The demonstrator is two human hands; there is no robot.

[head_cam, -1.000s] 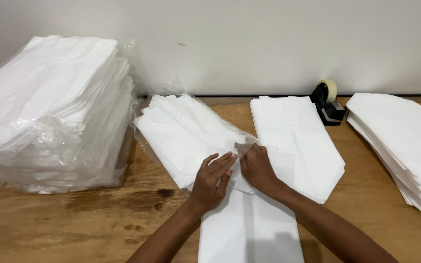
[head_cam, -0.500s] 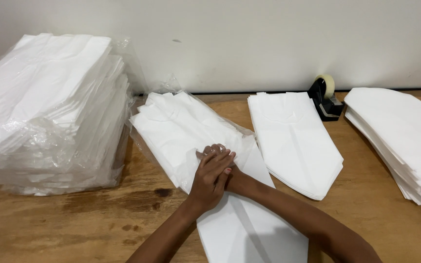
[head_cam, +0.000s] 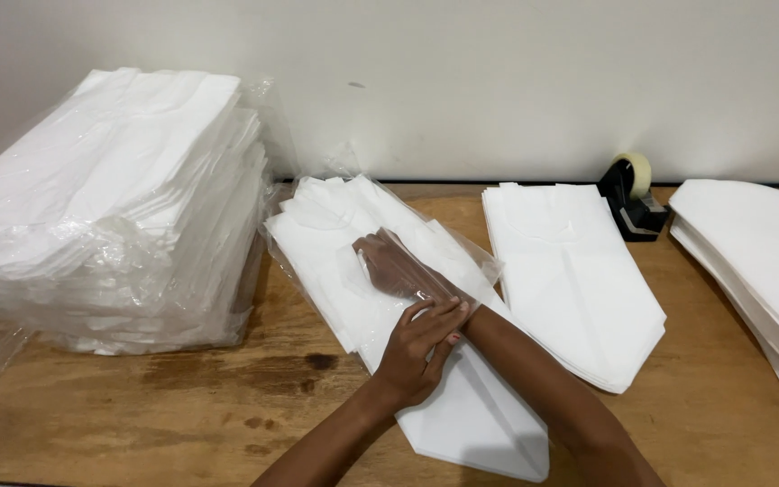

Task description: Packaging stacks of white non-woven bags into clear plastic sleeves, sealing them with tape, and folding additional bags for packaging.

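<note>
The right hand [head_cam: 398,263] lies flat inside a clear plastic sleeve [head_cam: 435,261] at frame centre, fingers extended, grasping nothing, while the left hand [head_cam: 421,347] presses open-palmed on the folded white sheet [head_cam: 471,415] just below the sleeve's mouth. The sleeve rests on a stack of white sheets [head_cam: 326,234] on the wooden bench [head_cam: 182,406]. A wrapped pile [head_cam: 110,207] sits upper left, another folded sheet [head_cam: 570,271] and a tape dispenser [head_cam: 631,194] right of centre, and a further stack [head_cam: 759,261] at the right edge.
</note>
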